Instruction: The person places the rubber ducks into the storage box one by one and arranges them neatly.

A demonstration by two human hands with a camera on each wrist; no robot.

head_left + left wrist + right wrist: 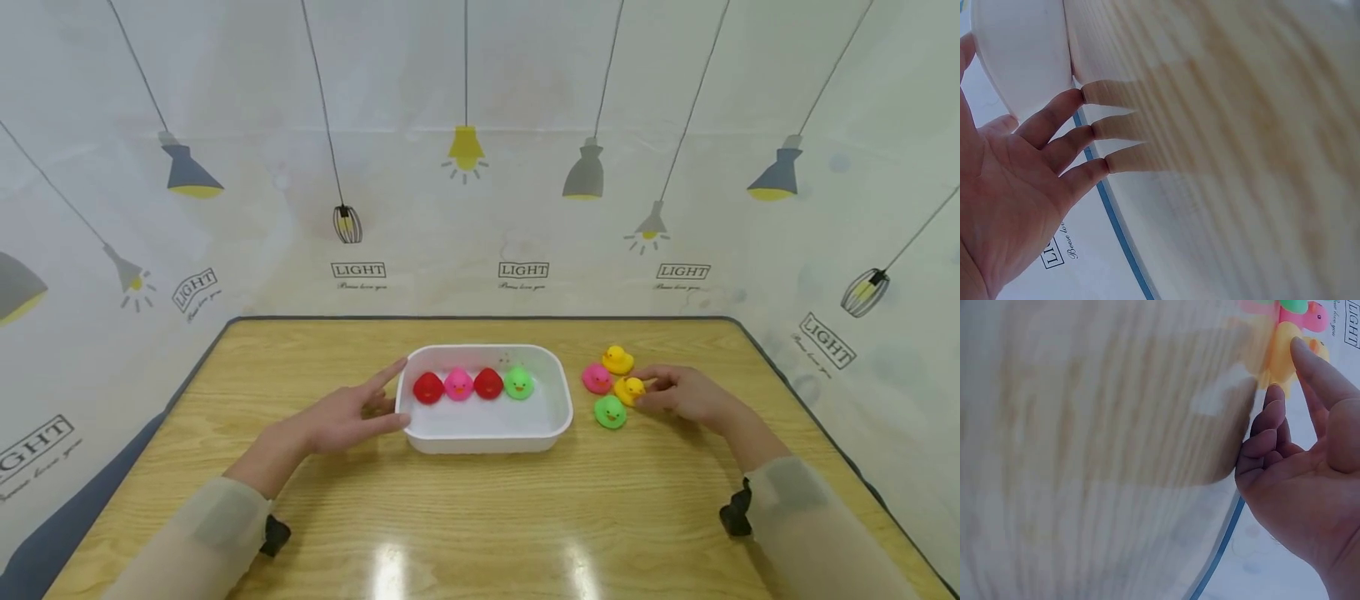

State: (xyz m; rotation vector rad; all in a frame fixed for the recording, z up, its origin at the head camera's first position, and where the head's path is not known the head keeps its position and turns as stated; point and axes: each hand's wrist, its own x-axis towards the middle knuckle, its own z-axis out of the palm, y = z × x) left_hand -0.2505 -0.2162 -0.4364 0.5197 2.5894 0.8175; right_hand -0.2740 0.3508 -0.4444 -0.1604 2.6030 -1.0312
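A white plastic tray [487,443] holds a row of rubber ducks: a red one [428,388], a pink one [459,384], another red one [488,383] and a green one [519,383]. My left hand [343,419] rests against the tray's left end, thumb and forefinger spread along the rim; its other fingertips touch the table in the left wrist view. Right of the tray, my right hand [686,395] pinches a yellow duck [628,390] between thumb and fingers. Around it sit a second yellow duck [617,360], a pink duck [597,378] and a green duck [611,412].
The wooden table [480,517] runs back to a pale wall covering [420,225] printed with hanging lamps, which also rises at both sides. A dark edge strip [480,317] marks the table's far border.
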